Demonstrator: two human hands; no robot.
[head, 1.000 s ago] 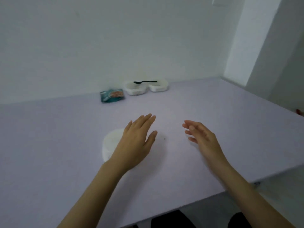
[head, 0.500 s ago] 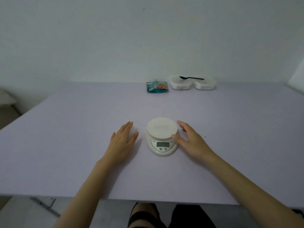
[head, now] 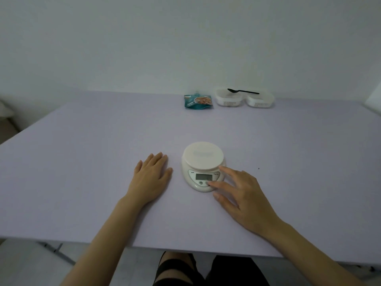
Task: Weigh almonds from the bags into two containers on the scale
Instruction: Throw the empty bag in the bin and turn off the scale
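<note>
Starting with the biggest thing: what does the lilac counter carry, and what are the hands doing?

Both hands are on it. The left hand lies flat, fingers together, just left of the scale, much where it was half a second ago. The right hand then cupped the scale's right side. Now its fingers are spread, and the index fingertip rests on a button below the display.

What does that mean for the weighing?

I'd judge the scale is being switched on or zeroed. I can read nothing on the display, and nothing has been weighed yet.

Where is the scale, and how does it lie?

The white kitchen scale sits mid-counter, towards the near edge, its round platform bare. Its long axis runs near to far, display end towards the person.

And the rest?

Two white containers stand side by side at the far edge, well apart from the scale. The teal almond bag lies just left of them. A black spoon lies left-right across their rims, bowl to the left.
</note>
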